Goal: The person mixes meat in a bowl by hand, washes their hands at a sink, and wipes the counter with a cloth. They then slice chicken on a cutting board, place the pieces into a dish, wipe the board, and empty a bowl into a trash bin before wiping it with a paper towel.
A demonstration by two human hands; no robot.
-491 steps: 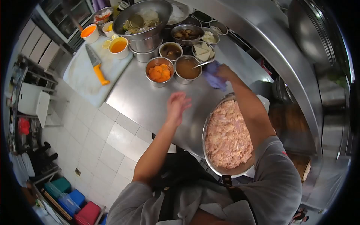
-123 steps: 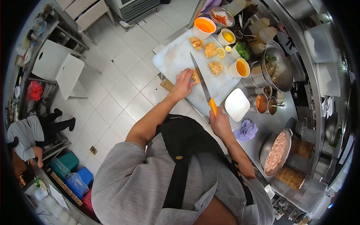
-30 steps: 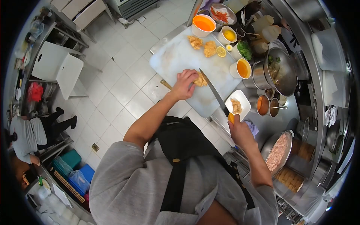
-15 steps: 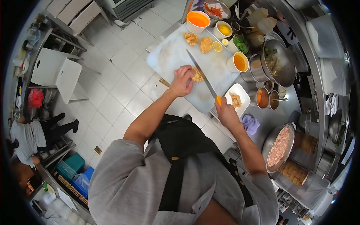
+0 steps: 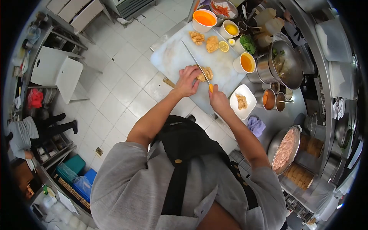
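My right hand [image 5: 220, 101] is closed round the orange handle of a long kitchen knife [image 5: 194, 58]. The blade lies across a golden fried piece, apparently chicken [image 5: 207, 73], on the white cutting board [image 5: 168, 57]. With bent fingers, my left hand [image 5: 187, 81] holds that piece at its left side, close to the blade. Two more fried pieces [image 5: 212, 44] and a lemon half [image 5: 224, 46] sit toward the board's far end. Right of my right hand stands a white square dish [image 5: 251, 100] with sliced pieces [image 5: 242, 101] in it.
Tubs of orange liquid [image 5: 247, 62], a halved egg [image 5: 231, 41] and a tub of green leaves [image 5: 248, 44] line the board's right side. Beyond are a steel pan [image 5: 285, 63], a purple cloth [image 5: 256, 126] and a bowl of minced meat [image 5: 285, 149]. Another person [image 5: 23, 134] is at far left.
My right hand has moved left and slightly up, bringing the knife from beside the fried piece to across it. My left hand stays on the piece. The other person has shifted slightly left.
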